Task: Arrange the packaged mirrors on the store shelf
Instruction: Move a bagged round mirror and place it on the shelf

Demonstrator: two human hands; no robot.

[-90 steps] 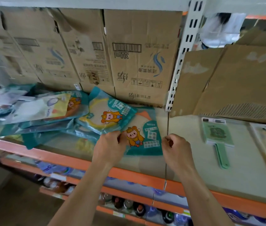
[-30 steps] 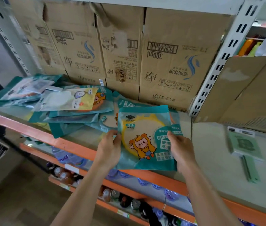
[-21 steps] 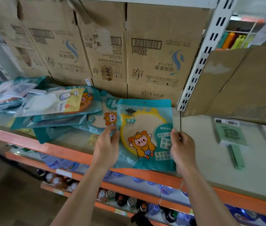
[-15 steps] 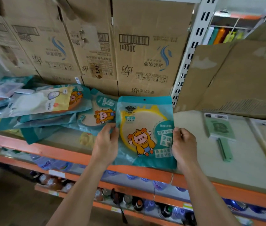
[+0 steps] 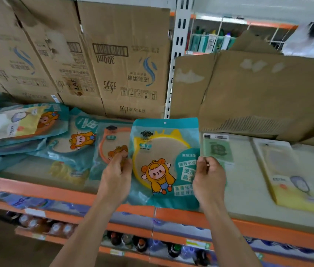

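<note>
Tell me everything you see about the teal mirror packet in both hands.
The teal mirror packet is a glossy plastic pouch with a hang hole on top, the word MIRROR, a cartoon child in a yellow hood and a yellow-rimmed round mirror inside. It faces the camera, top edge up, with the left hand and right hand pinching its sides.

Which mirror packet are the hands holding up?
The yellow-ringed packet at the front, gripped at its sides by the left hand and right hand; the other teal packets lie on the shelf.
</note>
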